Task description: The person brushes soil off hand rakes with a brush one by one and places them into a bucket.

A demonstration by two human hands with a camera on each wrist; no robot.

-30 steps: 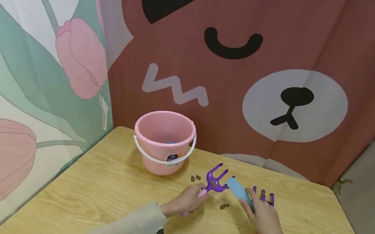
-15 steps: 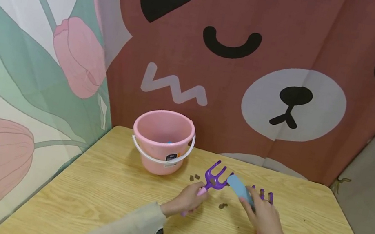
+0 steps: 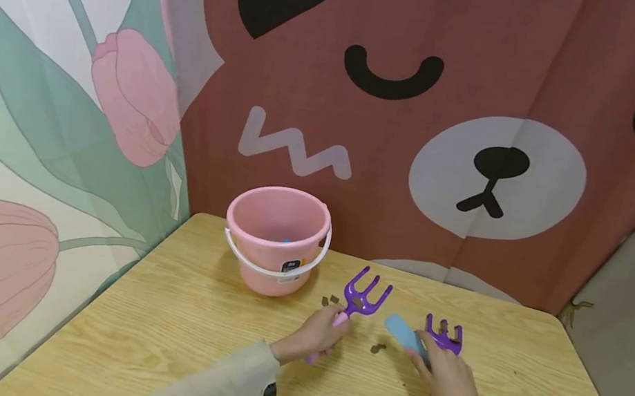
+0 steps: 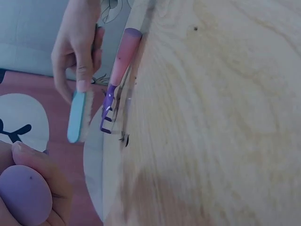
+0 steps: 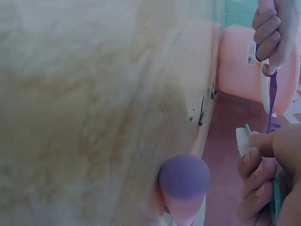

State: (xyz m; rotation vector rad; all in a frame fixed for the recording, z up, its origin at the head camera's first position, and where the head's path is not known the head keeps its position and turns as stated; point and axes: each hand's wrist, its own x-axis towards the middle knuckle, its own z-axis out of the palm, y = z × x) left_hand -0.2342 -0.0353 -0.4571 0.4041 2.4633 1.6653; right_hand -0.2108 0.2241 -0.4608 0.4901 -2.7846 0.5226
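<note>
In the head view my left hand (image 3: pixel 323 331) grips the pink handle of a purple garden hand fork (image 3: pixel 360 301), its tines raised over the table with a brown bit on it. My right hand (image 3: pixel 449 380) holds a light blue brush (image 3: pixel 405 334). White bristles on this brush (image 4: pixel 77 117) show in the left wrist view. A gap separates the brush from the fork. Under my right hand lies a purple hand rake (image 3: pixel 445 340) with brown bits on its tines; part of its handle is hidden. That rake's rounded handle end (image 5: pixel 185 178) appears in the right wrist view.
A pink bucket (image 3: pixel 275 262) with a white handle stands at the back left, something blue inside. Brown crumbs (image 3: pixel 378 348) are scattered on the wooden table (image 3: pixel 156 332). A printed bear curtain (image 3: pixel 389 147) hangs behind the table's back edge.
The fork has moved left and slightly up, away from the brush, so its tines are fully visible. The brush has shifted slightly downward, uncovering more of the rake.
</note>
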